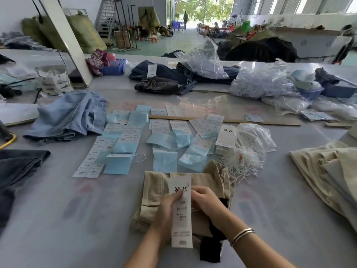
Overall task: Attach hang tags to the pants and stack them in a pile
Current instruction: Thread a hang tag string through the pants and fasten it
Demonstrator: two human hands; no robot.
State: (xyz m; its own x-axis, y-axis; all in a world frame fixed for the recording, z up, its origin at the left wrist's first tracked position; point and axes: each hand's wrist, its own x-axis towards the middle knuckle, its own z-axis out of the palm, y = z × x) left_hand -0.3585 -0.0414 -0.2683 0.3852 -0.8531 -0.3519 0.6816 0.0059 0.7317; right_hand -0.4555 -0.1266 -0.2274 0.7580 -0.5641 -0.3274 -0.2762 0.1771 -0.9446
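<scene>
step: tagging beige pants (154,192) | left hand (167,207) and right hand (205,200) pinch hang tag (181,215) atop pants | next: likely secure string, then stack

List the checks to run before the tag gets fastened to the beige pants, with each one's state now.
1. Tag lies on the beige pants: ok.
2. Left hand holds the tag's left edge: ok.
3. Right hand at the tag's right edge, fingers curled: ok; what it pinches: cannot tell.
4. String through the tag and pants: cannot tell, hidden by the hands.
5. Spare strings nearby: ok.
6. Beige pile on the right ready for stacking: ok.
</scene>
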